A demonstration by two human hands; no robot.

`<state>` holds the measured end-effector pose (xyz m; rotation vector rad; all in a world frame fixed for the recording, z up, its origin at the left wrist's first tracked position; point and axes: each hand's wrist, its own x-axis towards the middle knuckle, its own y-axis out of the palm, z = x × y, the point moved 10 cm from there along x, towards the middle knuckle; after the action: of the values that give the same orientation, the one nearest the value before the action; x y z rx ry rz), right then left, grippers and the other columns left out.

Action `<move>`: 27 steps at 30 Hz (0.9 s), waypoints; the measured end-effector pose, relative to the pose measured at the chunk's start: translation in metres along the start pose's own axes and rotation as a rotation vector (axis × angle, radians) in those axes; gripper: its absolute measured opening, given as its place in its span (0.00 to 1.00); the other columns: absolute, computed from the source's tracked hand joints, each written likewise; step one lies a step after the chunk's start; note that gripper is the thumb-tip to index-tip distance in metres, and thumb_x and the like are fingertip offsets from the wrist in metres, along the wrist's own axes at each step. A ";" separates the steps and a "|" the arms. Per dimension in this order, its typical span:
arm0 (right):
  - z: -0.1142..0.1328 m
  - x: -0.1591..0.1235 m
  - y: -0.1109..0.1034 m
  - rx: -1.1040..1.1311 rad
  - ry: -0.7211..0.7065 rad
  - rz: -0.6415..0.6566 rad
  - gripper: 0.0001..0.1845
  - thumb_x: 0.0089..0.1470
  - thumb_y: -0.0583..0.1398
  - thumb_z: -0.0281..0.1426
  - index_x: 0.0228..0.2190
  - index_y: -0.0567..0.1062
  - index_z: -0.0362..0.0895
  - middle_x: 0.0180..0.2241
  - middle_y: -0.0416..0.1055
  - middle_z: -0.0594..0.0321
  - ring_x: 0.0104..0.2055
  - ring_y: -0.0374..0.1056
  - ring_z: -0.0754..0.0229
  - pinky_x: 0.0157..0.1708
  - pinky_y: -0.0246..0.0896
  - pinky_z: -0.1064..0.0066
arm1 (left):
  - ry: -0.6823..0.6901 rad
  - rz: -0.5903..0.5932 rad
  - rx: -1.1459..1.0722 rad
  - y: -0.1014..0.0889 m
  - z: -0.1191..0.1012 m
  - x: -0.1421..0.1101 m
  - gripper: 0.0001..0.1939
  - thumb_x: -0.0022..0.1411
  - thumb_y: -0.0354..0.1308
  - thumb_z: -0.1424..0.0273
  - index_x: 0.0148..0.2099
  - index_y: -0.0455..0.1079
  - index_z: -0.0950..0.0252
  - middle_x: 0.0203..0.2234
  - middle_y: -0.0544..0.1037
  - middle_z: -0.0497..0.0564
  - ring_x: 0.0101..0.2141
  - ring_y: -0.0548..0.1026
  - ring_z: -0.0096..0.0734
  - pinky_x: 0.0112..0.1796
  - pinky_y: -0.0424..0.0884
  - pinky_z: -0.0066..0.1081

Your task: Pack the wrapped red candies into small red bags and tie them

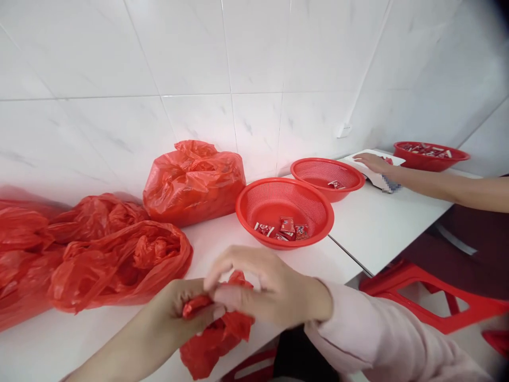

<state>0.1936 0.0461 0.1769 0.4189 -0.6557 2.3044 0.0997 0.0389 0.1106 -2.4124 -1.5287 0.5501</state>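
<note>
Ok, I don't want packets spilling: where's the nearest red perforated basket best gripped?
Probably by the left and right rim of the nearest red perforated basket, coming from the near side: it stands upright, lip flared outward, with another basket close behind.

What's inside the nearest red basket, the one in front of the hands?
A few small red packets lie in the bottom of the nearest basket. Whatever the upper packets cover can't be seen.
</note>
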 end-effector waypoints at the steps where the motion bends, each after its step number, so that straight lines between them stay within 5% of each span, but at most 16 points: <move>1: -0.014 0.001 -0.002 -0.025 0.058 -0.044 0.11 0.62 0.55 0.32 0.43 0.73 0.44 0.40 0.74 0.59 0.41 0.70 0.63 0.45 0.65 0.69 | 0.015 -0.031 0.104 -0.002 -0.001 0.000 0.05 0.58 0.58 0.71 0.32 0.75 0.61 0.27 0.78 0.47 0.29 0.73 0.29 0.31 0.69 0.24; 6: -0.076 -0.001 0.022 0.180 0.262 0.104 0.18 0.65 0.50 0.30 0.54 0.68 0.44 0.48 0.72 0.57 0.49 0.69 0.61 0.51 0.62 0.65 | 0.323 -0.350 0.572 -0.017 -0.019 -0.004 0.17 0.46 0.45 0.85 0.32 0.67 0.61 0.28 0.76 0.44 0.26 0.72 0.26 0.26 0.66 0.23; 10: -0.080 -0.005 0.035 0.403 0.286 0.204 0.21 0.64 0.54 0.40 0.53 0.68 0.41 0.39 0.74 0.58 0.41 0.71 0.62 0.43 0.66 0.68 | 0.630 -0.579 0.778 -0.013 -0.038 -0.020 0.17 0.59 0.50 0.81 0.47 0.67 0.60 0.43 0.74 0.51 0.41 0.76 0.31 0.38 0.73 0.26; 13: -0.071 -0.008 0.014 0.116 0.204 0.074 0.16 0.62 0.56 0.41 0.43 0.73 0.41 0.37 0.74 0.59 0.38 0.69 0.63 0.40 0.64 0.70 | 0.670 -0.574 0.894 -0.010 -0.030 -0.023 0.18 0.67 0.49 0.75 0.58 0.63 0.60 0.46 0.75 0.53 0.43 0.76 0.31 0.41 0.73 0.26; 17: -0.071 -0.045 -0.012 -0.582 0.025 0.041 0.16 0.65 0.52 0.37 0.33 0.76 0.43 0.32 0.74 0.57 0.35 0.67 0.59 0.37 0.60 0.67 | 0.556 -0.556 0.860 -0.034 0.023 -0.040 0.10 0.68 0.50 0.70 0.47 0.71 0.61 0.36 0.79 0.50 0.38 0.76 0.34 0.39 0.72 0.29; 19: -0.098 -0.072 -0.023 -0.725 0.073 0.089 0.18 0.65 0.51 0.35 0.31 0.76 0.43 0.30 0.73 0.57 0.32 0.67 0.59 0.33 0.59 0.68 | 0.387 -0.532 0.754 -0.050 0.065 -0.051 0.13 0.68 0.49 0.66 0.31 0.70 0.61 0.25 0.75 0.48 0.29 0.74 0.32 0.31 0.71 0.27; 22: -0.138 -0.100 -0.037 -0.738 0.236 0.162 0.17 0.65 0.50 0.34 0.30 0.75 0.44 0.28 0.73 0.59 0.32 0.67 0.59 0.32 0.60 0.68 | 0.117 -0.419 0.512 -0.054 0.115 -0.062 0.21 0.69 0.46 0.61 0.24 0.65 0.61 0.20 0.70 0.47 0.24 0.71 0.31 0.28 0.69 0.27; 24: -0.140 -0.097 -0.042 -0.650 0.304 0.134 0.16 0.65 0.51 0.34 0.30 0.75 0.44 0.34 0.74 0.58 0.37 0.69 0.58 0.36 0.62 0.67 | 0.017 -0.404 0.299 -0.051 0.121 -0.063 0.23 0.68 0.47 0.58 0.24 0.65 0.62 0.27 0.74 0.49 0.31 0.74 0.33 0.35 0.71 0.29; 27: -0.106 -0.062 -0.040 -0.428 0.294 0.017 0.12 0.63 0.54 0.34 0.30 0.73 0.44 0.49 0.71 0.56 0.48 0.69 0.58 0.45 0.64 0.67 | 0.078 -0.453 -0.159 -0.042 0.095 -0.047 0.25 0.68 0.45 0.54 0.26 0.69 0.63 0.39 0.78 0.53 0.46 0.73 0.40 0.48 0.68 0.36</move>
<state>0.2539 0.0976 0.0752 -0.1231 -0.9704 2.1043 0.0058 0.0139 0.0498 -2.0539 -2.0622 0.2451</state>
